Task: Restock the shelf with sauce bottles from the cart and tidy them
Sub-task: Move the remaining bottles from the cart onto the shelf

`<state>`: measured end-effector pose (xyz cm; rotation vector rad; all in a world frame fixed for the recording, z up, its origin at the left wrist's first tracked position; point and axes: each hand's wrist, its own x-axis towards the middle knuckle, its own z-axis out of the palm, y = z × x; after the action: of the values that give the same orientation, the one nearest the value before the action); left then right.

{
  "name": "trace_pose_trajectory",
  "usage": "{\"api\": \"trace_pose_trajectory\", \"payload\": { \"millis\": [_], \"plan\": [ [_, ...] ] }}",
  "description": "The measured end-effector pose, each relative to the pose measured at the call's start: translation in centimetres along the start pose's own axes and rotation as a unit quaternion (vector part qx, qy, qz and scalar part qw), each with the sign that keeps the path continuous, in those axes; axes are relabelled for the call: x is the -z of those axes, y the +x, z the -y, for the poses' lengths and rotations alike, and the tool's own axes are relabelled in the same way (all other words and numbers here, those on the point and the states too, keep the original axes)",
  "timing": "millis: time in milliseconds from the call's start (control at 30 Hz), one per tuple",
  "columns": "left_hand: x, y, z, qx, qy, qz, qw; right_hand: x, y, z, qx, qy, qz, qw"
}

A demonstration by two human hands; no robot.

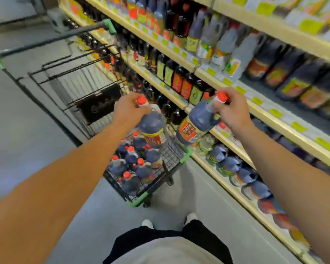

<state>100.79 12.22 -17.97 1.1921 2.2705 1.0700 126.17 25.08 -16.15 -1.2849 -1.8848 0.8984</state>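
Observation:
My left hand grips the neck of a dark sauce bottle with a red cap, held upright above the cart. My right hand holds a second red-capped sauce bottle by its neck, tilted with its base toward the lower left, in front of the shelf edge. Below them, several more red-capped sauce bottles stand in the black wire cart. The shelf on the right carries rows of dark bottles; the picture is blurred.
The cart's green-cornered handle reaches to the upper left. A lower shelf holds similar bottles lying in a row. Grey floor lies left of the cart and around my feet.

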Motion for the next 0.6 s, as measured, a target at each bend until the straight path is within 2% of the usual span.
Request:
{"api": "trace_pose_trajectory", "payload": {
  "millis": [233, 600],
  "plan": [
    [-7.7, -0.7, -7.6, -0.058, -0.018, 0.063, 0.996, 8.9, -1.9, -5.0, -0.018, -0.006, -0.067, 0.998],
    [-17.7, -1.3, -18.5, -0.117, -0.079, 0.046, 0.989, 21.2, -0.7, -10.6, 0.014, -0.017, -0.139, 0.99]
  ]
}}
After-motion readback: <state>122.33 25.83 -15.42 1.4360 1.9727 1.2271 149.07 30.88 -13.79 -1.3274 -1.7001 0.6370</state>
